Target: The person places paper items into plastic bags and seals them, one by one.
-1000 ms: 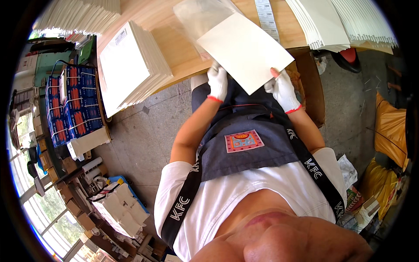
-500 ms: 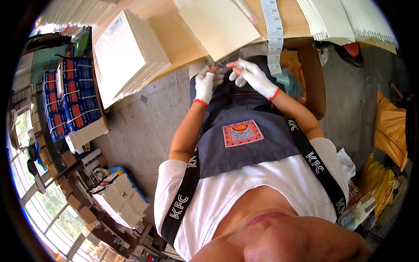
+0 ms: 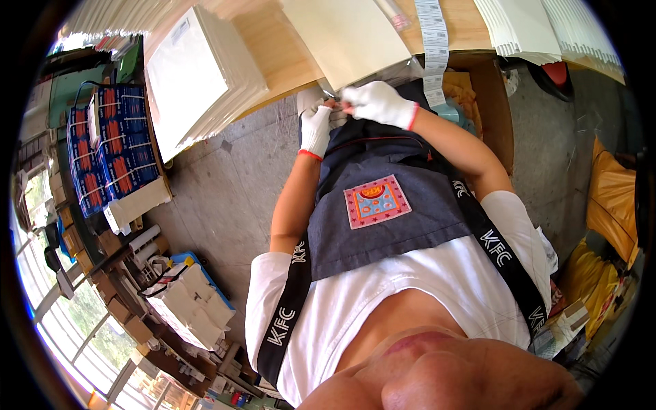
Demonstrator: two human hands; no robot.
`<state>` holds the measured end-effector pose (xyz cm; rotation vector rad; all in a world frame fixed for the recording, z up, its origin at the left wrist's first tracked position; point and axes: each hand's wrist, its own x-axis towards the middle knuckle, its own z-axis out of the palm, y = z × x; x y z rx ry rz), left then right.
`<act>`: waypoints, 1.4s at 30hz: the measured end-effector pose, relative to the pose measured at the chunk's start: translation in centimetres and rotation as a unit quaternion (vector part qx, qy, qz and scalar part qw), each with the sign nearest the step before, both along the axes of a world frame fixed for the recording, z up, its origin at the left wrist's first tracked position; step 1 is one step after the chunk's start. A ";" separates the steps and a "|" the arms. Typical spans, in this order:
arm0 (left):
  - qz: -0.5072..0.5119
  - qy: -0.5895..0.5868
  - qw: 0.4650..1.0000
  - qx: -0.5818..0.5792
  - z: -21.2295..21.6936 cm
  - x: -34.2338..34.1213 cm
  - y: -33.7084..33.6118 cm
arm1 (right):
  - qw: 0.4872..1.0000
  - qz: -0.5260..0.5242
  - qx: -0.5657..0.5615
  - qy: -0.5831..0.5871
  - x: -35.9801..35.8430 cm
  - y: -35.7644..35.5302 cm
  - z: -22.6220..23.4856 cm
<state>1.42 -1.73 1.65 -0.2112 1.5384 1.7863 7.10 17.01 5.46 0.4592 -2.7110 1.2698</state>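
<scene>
My left hand [image 3: 316,130], in a white glove with bare fingertips and a red cuff, is closed at the near edge of the table. My right hand [image 3: 383,106], gloved the same way, reaches across to it, and the fingertips of both meet. Whatever lies between them is too small and blurred to name. Just beyond my hands, a cream board [image 3: 352,34] lies on the table with clear plastic film [image 3: 400,70] showing along its near edge. A strip of white printed labels [image 3: 434,51] hangs over the table edge, right of my right hand.
A stack of white, film-wrapped boards [image 3: 188,72] stands at the left of the wooden table [image 3: 273,51]. More white stacks [image 3: 516,27] lie at the right. Under the edge is an open cardboard box [image 3: 495,109]. Blue strapped bundles [image 3: 113,147] stand on the left.
My right hand has moved left and turned so its back shows, bringing its fingertips to my left hand's. My left hand has barely moved.
</scene>
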 end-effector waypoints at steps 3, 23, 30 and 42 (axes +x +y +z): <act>-0.009 0.033 0.999 -0.019 0.7 0.3 -0.8 | 0.836 -0.250 -0.460 -0.166 4.9 6.9 1.7; -0.130 0.830 0.531 -0.108 2.2 -2.8 -0.2 | 0.944 -0.139 0.187 0.234 4.0 10.0 -2.4; 0.109 0.422 0.890 -0.137 -1.7 -1.2 0.6 | 0.847 -0.492 -0.197 0.034 1.9 4.4 -8.3; 0.201 -0.165 0.939 0.224 -7.1 1.8 2.3 | 0.811 -0.569 0.008 -0.137 7.9 17.8 -12.6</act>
